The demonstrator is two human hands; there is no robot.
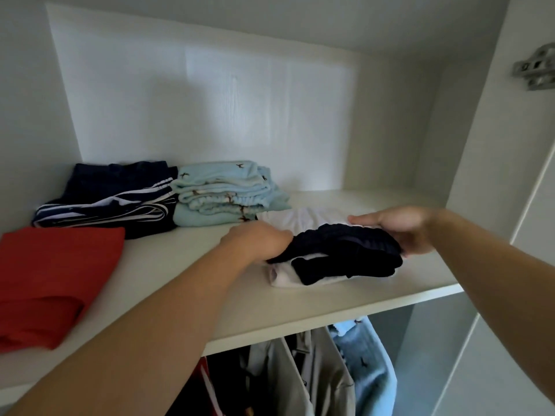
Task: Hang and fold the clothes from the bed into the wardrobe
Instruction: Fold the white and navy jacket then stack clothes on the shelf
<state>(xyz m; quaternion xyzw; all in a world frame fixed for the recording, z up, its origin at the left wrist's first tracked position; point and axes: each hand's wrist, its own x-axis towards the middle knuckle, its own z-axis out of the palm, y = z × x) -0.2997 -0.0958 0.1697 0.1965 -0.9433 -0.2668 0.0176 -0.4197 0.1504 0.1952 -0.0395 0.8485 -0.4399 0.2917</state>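
A folded navy and white garment [339,253] lies on the white wardrobe shelf [192,265], right of centre. My left hand [258,238] grips its left end, fingers curled into the dark cloth. My right hand [399,226] clasps its right end, thumb on top. On the shelf behind it lies more white cloth [303,217], which may belong to the same garment.
Folded on the shelf: a red garment [51,280] at front left, a navy striped pile [114,199] behind it, a light blue printed pile [228,193] at centre. Hung clothes [315,373] show below the shelf. A door hinge [537,67] sits at upper right.
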